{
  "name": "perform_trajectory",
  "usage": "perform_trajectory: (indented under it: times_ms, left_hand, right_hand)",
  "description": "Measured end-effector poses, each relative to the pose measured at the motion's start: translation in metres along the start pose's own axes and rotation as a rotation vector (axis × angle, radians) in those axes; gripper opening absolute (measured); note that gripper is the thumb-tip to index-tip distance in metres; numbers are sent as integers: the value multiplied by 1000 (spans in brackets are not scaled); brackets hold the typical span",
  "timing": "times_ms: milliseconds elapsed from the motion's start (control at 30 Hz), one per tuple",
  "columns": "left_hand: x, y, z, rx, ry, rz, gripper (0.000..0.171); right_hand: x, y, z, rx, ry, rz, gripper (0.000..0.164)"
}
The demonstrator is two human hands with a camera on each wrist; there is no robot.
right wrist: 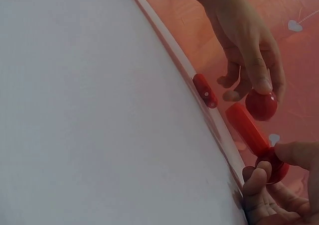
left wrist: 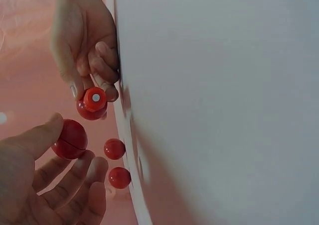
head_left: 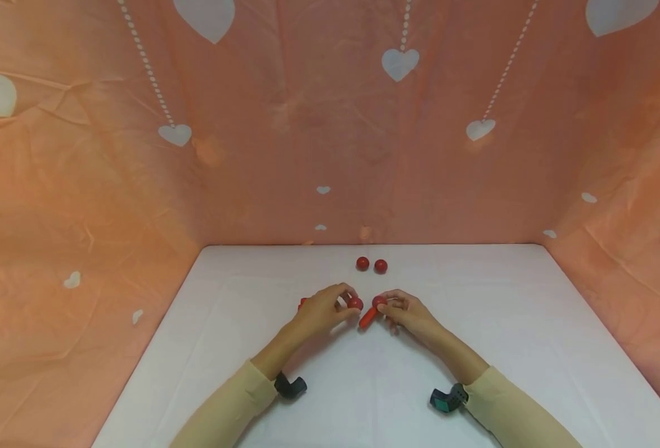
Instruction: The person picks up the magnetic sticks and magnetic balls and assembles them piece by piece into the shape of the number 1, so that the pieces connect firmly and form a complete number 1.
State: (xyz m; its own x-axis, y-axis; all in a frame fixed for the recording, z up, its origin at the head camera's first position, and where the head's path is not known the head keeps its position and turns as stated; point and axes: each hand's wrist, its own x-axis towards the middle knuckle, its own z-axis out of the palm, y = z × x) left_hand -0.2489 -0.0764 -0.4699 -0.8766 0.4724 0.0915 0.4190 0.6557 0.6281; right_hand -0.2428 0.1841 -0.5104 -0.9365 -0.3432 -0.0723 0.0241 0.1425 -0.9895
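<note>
Between the thumb and fingers of my left hand (head_left: 320, 309) is a glossy red ball (left wrist: 71, 139) with a thin dark seam. My right hand (head_left: 412, 315) pinches another red ball (right wrist: 277, 171), from which a red-orange rod (head_left: 368, 318) sticks out toward the left hand's side. A small pale disc shows in the rod's end in the left wrist view. The two held balls are close together but apart, above the table's middle. Beyond the hands, two more red balls (head_left: 362, 264) (head_left: 381, 266) lie side by side.
Red rod-shaped pieces (right wrist: 204, 90) lie on the white table (head_left: 330, 398), mostly hidden behind the left hand in the head view. An orange cloth with pale hearts (head_left: 400, 65) hangs round the back and sides. Each wrist wears a dark device (head_left: 291, 386).
</note>
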Motion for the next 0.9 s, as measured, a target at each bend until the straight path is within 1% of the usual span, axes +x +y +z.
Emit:
perform_trajectory:
  times_ms: [133,233,400,667,900]
  left_hand:
    - [-7,-2,-1,-13,-17,13,28]
    - [-11,-5,-1,-12,-29,10,29]
    - [-16,-7,-1,3,-39,14,31]
    - [-23,-6,-5,-15,-79,-65,36]
    - [-27,-8,-6,0,-103,-57,36]
  right_hand:
    - [1,1,0,-4,22,17,41]
    - [2,2,1,-3,40,27,41]
    - [3,3,1,10,45,28,41]
    - [2,1,0,2,37,27,42]
    - [2,2,0,-1,42,34,42]
